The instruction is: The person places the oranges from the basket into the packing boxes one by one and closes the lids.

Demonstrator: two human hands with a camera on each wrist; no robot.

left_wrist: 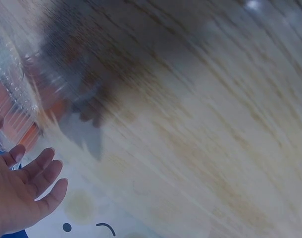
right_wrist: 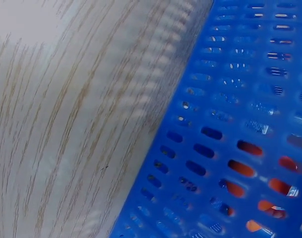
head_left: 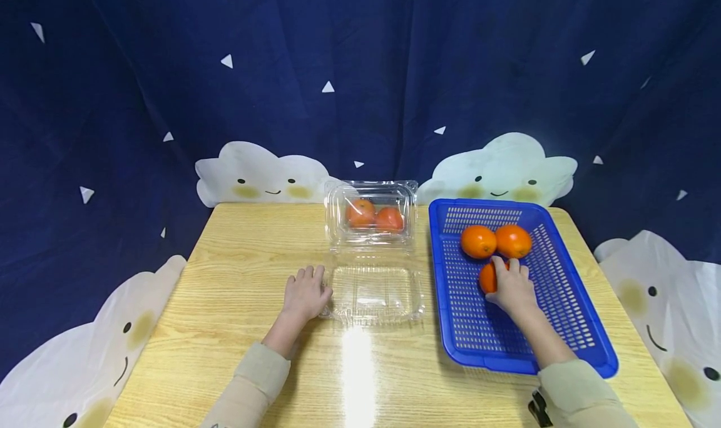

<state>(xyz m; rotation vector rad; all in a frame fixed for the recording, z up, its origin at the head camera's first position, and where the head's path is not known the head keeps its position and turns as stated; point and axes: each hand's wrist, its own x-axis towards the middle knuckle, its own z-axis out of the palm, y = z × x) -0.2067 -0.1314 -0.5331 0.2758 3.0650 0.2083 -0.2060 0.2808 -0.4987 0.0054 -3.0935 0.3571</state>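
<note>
My right hand (head_left: 512, 287) reaches into a blue plastic basket (head_left: 442, 284) and grips an orange (head_left: 487, 279), its fingers bent over the fruit. Two more oranges (head_left: 479, 241) lie just behind that one, side by side. At mid-table, a clear plastic clamshell box (head_left: 417, 293) lies opened out. My left hand (head_left: 306, 293) is at the left rim of its front half, fingers loosely extended and holding nothing. Two reddish-orange fruits (head_left: 360, 214) show through the clear plastic at the back; whether they sit inside or behind it, I cannot tell.
A wooden table (head_left: 242, 246) carries everything. Behind it hangs a dark blue curtain (head_left: 270, 90) with white triangles and smiling clouds. In the right wrist view, the slotted basket wall (right_wrist: 200, 153) fills the right side, with orange showing through the slots.
</note>
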